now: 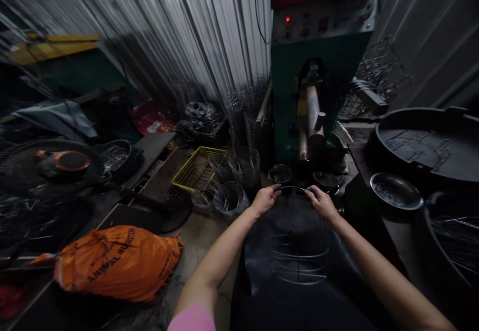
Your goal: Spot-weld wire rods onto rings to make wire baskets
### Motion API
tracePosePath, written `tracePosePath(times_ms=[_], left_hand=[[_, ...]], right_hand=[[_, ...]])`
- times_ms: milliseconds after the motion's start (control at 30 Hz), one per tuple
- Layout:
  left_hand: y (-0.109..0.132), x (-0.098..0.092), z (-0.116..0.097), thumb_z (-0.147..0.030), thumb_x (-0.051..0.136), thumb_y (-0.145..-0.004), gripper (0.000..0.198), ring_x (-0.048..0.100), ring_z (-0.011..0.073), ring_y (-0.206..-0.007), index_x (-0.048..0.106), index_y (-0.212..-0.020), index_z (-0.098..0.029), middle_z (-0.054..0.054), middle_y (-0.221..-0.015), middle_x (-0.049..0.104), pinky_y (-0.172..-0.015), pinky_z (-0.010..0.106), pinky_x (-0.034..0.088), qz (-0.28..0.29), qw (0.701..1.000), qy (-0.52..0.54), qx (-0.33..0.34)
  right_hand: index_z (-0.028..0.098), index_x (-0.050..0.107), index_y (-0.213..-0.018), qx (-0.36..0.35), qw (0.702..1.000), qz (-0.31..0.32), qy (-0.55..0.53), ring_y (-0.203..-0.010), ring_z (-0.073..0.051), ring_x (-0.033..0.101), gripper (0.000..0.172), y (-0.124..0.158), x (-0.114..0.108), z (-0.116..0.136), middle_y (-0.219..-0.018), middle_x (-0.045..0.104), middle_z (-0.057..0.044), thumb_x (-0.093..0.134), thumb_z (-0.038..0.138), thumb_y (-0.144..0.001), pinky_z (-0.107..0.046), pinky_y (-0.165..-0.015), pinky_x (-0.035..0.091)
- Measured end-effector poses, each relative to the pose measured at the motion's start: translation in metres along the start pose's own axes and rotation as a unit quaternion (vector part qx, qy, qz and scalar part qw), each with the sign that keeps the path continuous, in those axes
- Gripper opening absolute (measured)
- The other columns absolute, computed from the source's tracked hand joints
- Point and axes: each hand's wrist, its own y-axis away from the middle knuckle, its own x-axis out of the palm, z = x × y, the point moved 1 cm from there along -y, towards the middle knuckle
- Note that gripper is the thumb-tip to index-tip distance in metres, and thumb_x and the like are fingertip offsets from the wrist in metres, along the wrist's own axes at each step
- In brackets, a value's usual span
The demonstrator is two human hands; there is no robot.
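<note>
My left hand (265,199) and my right hand (322,203) each pinch one end of a thin, curved metal wire (293,187), which arches between them above my lap. Below it, on the dark apron (262,271), rests a round wire frame (298,267) with several curved bars. Whether the pinched wire is joined to this frame I cannot tell in the dim light. Just beyond my hands stands a green machine (288,91) with a red light and thick metal electrode arms (313,109). Small round dishes (280,173) sit under the machine, close past my fingers.
Left of my knees stand rolled wire-mesh cylinders (231,198) and a yellow wire basket (198,168). An orange sack (118,263) and a fan (63,164) are farther left. To the right are a metal bowl (396,191) and large black pans (430,141) holding wire pieces.
</note>
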Motion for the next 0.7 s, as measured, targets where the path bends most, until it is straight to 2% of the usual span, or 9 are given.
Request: tracePosePath(times_ms=[100,167,300,500,700], left_hand=[[0.0,0.002,0.001,-0.029,0.047,-0.08,0.027,0.059,0.0157,-0.085,0.058,-0.099,-0.015,0.008,-0.093,0.063,-0.077,0.026,0.045,-0.029,0.999,-0.02,0.017],[-0.001,0.004,0.002,-0.029,0.045,-0.081,0.025,0.059,0.0153,-0.08,0.059,-0.095,-0.015,0.008,-0.089,0.063,-0.074,0.026,0.046,-0.027,0.998,-0.041,0.028],[-0.007,0.004,-0.002,-0.027,0.043,-0.082,0.024,0.059,0.0151,-0.076,0.059,-0.097,-0.016,0.007,-0.084,0.064,-0.073,0.027,0.046,-0.012,0.997,-0.057,0.043],[-0.032,-0.006,-0.021,-0.018,0.044,-0.079,0.03,0.059,0.0142,-0.08,0.057,-0.106,-0.019,0.005,-0.087,0.064,-0.074,0.026,0.046,-0.004,0.995,-0.019,0.093],[-0.065,-0.012,-0.038,-0.017,0.045,-0.078,0.026,0.058,0.0147,-0.08,0.059,-0.098,-0.019,0.004,-0.085,0.064,-0.075,0.026,0.045,0.012,0.991,-0.012,0.136]], right_hand=[[0.019,0.059,-0.087,-0.011,1.0,0.009,-0.025,-0.073,-0.017,0.057,0.031,0.001,0.004,-0.004,-0.078,0.063,-0.004,0.042,0.043,-0.077,-0.026,-0.068,0.043],[0.019,0.059,-0.089,-0.019,0.999,0.013,-0.029,-0.077,-0.018,0.058,0.031,0.001,0.005,-0.006,-0.081,0.064,-0.004,0.043,0.043,-0.077,-0.027,-0.07,0.043],[0.02,0.061,-0.089,-0.027,1.0,0.015,0.005,-0.066,-0.017,0.059,0.032,-0.002,0.0,-0.004,-0.074,0.064,-0.004,0.042,0.043,-0.077,-0.026,-0.064,0.044],[0.023,0.06,-0.093,-0.055,0.995,0.009,0.085,-0.062,-0.017,0.059,0.032,-0.018,-0.026,0.008,-0.072,0.064,-0.004,0.038,0.04,-0.079,-0.025,-0.058,0.042],[0.021,0.06,-0.093,-0.058,0.992,-0.018,0.114,-0.059,-0.016,0.059,0.034,-0.033,-0.049,0.009,-0.071,0.065,-0.004,0.036,0.041,-0.081,-0.023,-0.057,0.042]])
